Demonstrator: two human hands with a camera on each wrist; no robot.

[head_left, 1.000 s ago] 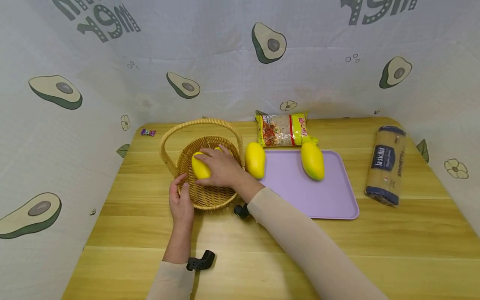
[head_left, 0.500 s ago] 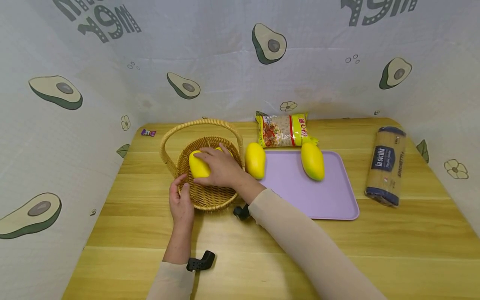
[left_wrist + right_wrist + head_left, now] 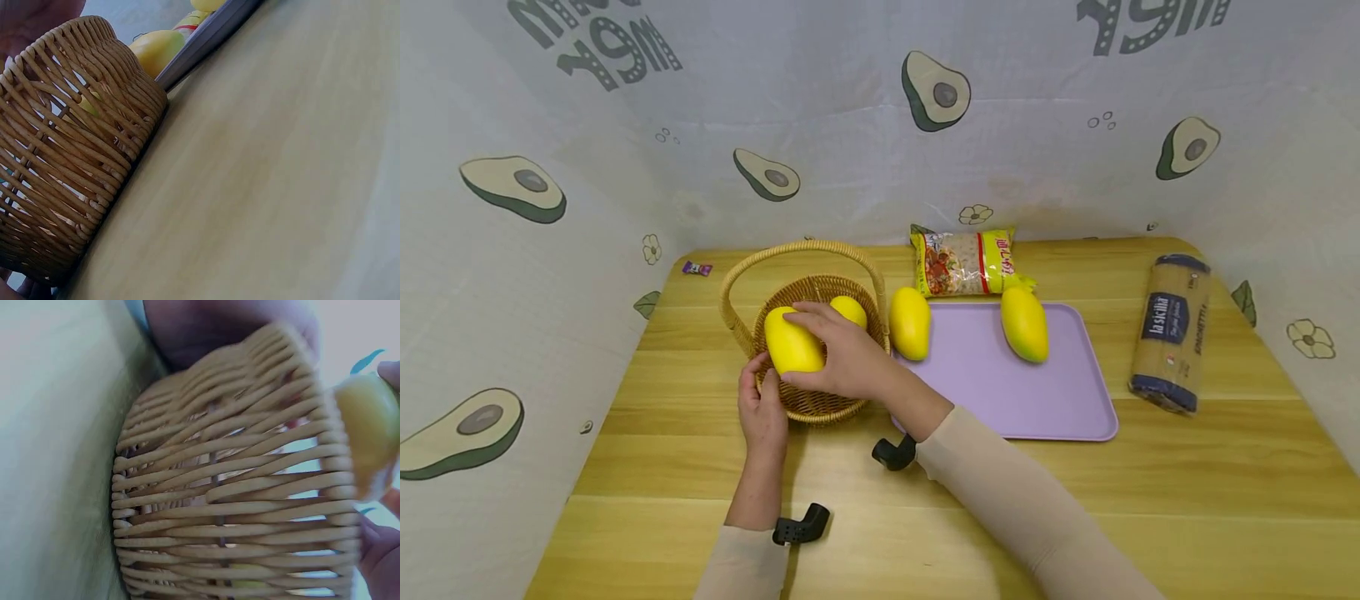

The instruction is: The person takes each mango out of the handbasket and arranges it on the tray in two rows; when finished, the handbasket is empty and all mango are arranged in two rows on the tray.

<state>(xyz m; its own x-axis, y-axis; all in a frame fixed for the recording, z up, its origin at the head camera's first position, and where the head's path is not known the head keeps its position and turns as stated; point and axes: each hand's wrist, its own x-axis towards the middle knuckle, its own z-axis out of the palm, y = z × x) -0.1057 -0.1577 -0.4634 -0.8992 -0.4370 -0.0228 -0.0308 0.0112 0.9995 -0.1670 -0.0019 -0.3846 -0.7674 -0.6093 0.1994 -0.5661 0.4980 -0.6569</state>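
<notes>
My right hand (image 3: 853, 354) grips a yellow mango (image 3: 792, 342) between thumb and fingers, at the left part of the wicker basket (image 3: 820, 407). In the right wrist view, that mango (image 3: 369, 428) is above the basket's rim. My left hand (image 3: 763, 417) holds the basket's near left side at the rim, with its thumb near the edge; some of its fingers are hidden behind the basket. A second mango (image 3: 848, 310) lies inside the basket. The left wrist view shows the woven basket wall (image 3: 75, 144) close up.
Right of the basket is a lilac tray (image 3: 1000, 408), with one mango (image 3: 910, 323) at its left edge and another mango (image 3: 1024, 325) on its far part. Behind it lies a yellow food packet (image 3: 962, 262). A spaghetti pack (image 3: 1171, 333) lies at right, a small purple wrapper (image 3: 697, 268) at far left.
My right hand has drawn back toward the near side and turned, bringing the gripped mango left and nearer. The mango behind it in the basket now shows more. My left hand stays put.
</notes>
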